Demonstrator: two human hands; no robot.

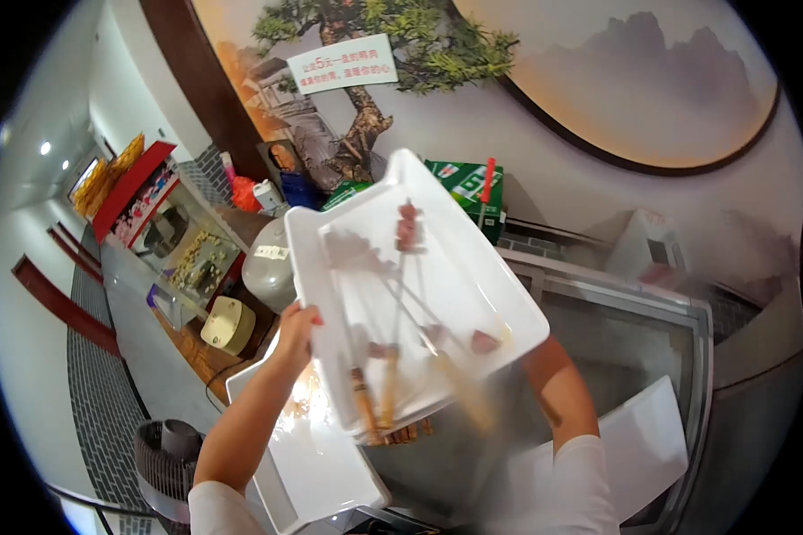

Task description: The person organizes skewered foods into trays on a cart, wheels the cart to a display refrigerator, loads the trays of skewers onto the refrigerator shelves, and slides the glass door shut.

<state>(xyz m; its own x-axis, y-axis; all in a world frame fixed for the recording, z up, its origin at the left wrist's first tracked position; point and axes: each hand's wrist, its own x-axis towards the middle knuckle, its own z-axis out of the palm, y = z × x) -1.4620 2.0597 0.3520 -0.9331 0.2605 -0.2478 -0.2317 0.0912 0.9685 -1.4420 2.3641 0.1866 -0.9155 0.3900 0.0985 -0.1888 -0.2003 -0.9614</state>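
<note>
A white tray (pixel 459 259) is held up and tilted in front of me. My left hand (pixel 301 332) grips its left edge, fingers closed on the rim. The right forearm reaches behind the tray's right side, and the tray hides that hand. Inside lie several skewers with wooden handles (pixel 388 383), one with meat pieces (pixel 407 227) near the top. A loose bit of meat (pixel 484 341) rests at the lower right. Some handles are blurred. More wooden handles (pixel 406 434) show below the tray's lower edge.
Beneath is a metal-framed case (pixel 700 357) with a white tray (pixel 656 441) on the right. Another white tray (pixel 321 486) stands at lower left. On the left are a popcorn machine (pixel 192 254), a beige appliance (pixel 228 324) and a dark fan (pixel 165 464). Green boxes (pixel 466 183) stand behind.
</note>
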